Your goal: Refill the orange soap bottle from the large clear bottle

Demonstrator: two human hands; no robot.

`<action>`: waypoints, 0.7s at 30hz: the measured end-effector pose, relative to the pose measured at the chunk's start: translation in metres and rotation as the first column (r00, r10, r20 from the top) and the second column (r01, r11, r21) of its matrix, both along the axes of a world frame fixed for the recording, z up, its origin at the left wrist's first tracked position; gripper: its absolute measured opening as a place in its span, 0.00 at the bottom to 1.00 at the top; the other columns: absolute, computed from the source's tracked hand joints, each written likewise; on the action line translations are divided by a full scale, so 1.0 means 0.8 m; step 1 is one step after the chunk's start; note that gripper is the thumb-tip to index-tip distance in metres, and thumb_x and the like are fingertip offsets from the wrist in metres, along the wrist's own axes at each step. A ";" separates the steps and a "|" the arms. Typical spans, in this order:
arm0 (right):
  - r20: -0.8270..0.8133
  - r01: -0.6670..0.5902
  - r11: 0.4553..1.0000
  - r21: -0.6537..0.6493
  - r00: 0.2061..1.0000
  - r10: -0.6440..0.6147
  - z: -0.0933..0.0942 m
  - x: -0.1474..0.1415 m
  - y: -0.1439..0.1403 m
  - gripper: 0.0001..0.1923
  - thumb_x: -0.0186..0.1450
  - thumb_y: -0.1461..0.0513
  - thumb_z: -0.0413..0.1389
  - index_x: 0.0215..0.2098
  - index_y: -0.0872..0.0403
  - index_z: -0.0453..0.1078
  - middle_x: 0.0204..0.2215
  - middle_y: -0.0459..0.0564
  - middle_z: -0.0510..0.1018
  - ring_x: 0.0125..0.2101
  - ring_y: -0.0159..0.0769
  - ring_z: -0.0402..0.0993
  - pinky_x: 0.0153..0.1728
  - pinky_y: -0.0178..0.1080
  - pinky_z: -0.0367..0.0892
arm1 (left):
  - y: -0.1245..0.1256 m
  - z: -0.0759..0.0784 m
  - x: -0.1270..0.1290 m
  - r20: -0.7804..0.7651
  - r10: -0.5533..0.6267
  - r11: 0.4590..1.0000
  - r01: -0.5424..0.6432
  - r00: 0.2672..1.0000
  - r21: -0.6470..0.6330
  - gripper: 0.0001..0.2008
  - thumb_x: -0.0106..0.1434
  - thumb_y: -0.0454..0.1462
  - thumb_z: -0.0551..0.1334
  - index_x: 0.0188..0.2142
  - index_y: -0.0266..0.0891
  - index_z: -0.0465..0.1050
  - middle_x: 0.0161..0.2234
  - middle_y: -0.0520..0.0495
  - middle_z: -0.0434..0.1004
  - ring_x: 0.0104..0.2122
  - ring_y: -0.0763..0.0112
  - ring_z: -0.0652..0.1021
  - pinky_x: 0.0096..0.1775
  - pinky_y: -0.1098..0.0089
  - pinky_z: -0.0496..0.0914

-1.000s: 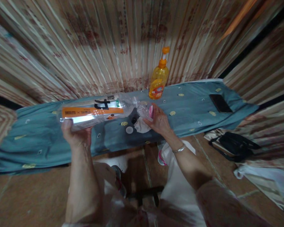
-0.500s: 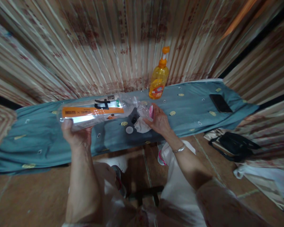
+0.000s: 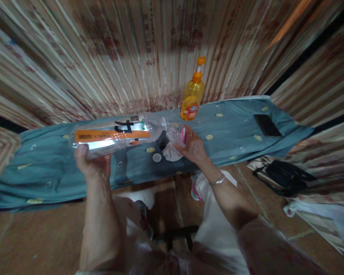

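Observation:
A large clear plastic bottle (image 3: 111,134) with an orange label lies sideways above the table, its neck pointing right. My left hand (image 3: 94,160) is closed around its base end from below. My right hand (image 3: 193,146) is closed on a small clear plastic container (image 3: 173,132) with a pink end, which meets the bottle's mouth; whether the two are joined I cannot tell. Just below my right fingers is a crumpled whitish cloth (image 3: 172,152); whether they touch it is unclear. Beside it lie a small white round cap (image 3: 156,157) and a small dark object (image 3: 163,144).
A pump bottle (image 3: 192,100) of orange liquid stands at the table's back edge. Further right, a black phone (image 3: 267,125) lies on the blue tablecloth (image 3: 229,133). A black bag (image 3: 286,175) is low on the right, and a pleated curtain (image 3: 117,57) hangs behind the table.

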State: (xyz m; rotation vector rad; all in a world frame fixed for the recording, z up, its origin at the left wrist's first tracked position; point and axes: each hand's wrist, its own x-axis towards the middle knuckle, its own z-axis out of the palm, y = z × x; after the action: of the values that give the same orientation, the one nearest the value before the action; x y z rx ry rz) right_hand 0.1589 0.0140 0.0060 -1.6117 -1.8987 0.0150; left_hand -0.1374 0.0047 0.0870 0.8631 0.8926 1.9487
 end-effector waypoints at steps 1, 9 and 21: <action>-0.001 0.003 1.000 -0.004 1.000 -0.003 0.000 0.000 0.000 0.44 0.63 0.51 0.63 0.67 0.65 0.53 0.61 0.73 0.70 0.60 0.58 0.70 0.61 0.57 0.68 | 0.000 0.000 0.000 0.000 -0.004 1.000 0.004 1.000 0.002 0.26 0.44 0.51 0.67 0.41 0.43 0.81 0.43 0.45 0.83 0.53 0.49 0.78 0.46 0.53 0.79; -0.018 -0.017 1.000 0.004 1.000 0.017 0.001 0.001 -0.001 0.43 0.63 0.52 0.63 0.68 0.64 0.53 0.61 0.72 0.70 0.61 0.58 0.70 0.60 0.58 0.68 | -0.002 0.003 0.002 -0.017 -0.020 1.000 0.020 1.000 -0.003 0.28 0.44 0.51 0.68 0.44 0.45 0.81 0.45 0.47 0.83 0.53 0.50 0.78 0.47 0.53 0.79; 0.000 -0.007 1.000 0.015 1.000 0.007 0.000 0.001 0.000 0.43 0.63 0.51 0.63 0.67 0.65 0.54 0.61 0.73 0.71 0.60 0.59 0.71 0.59 0.59 0.68 | -0.004 0.009 0.008 0.019 0.012 1.000 -0.011 1.000 -0.025 0.32 0.41 0.51 0.69 0.47 0.43 0.79 0.45 0.44 0.82 0.53 0.48 0.78 0.48 0.52 0.78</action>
State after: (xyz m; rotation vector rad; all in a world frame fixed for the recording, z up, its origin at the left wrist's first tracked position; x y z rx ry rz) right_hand 0.1596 0.0137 0.0062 -1.5953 -1.8993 0.0037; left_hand -0.1309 0.0012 0.0941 0.8256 0.9106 1.9489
